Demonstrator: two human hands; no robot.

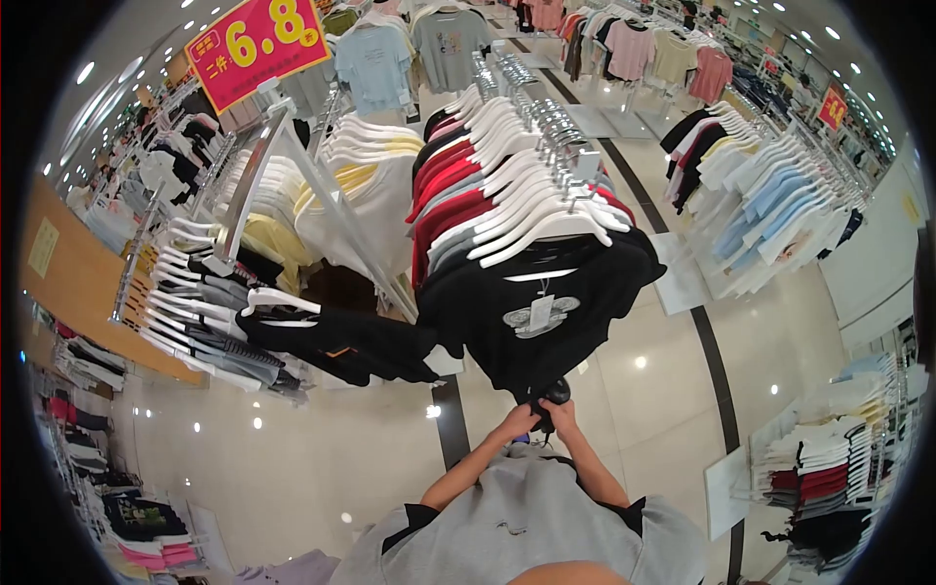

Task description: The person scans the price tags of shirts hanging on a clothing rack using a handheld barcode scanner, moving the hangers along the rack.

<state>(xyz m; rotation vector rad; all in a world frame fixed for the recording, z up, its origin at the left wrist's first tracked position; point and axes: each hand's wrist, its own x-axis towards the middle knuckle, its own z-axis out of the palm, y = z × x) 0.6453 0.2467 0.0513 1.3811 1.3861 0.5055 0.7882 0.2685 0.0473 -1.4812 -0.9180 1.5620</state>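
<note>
A black T-shirt [546, 327] with a grey print and a white tag hangs at the front of a rack, on a white hanger [546, 236]. Just below its hem, close to my body, is a small black object with a rounded end [556, 391]; its kind cannot be made out. My left hand [521, 420] is closed at its left side, and my right hand [561, 417] closes on it from the right. Both hands are near each other in front of my grey shirt.
Left of the black T-shirt, another dark garment [341, 341] hangs sideways on a metal rack. A red price sign [255, 54] stands over that rack. More clothes racks [770, 195] line the right, with shiny floor tiles [634, 361] between.
</note>
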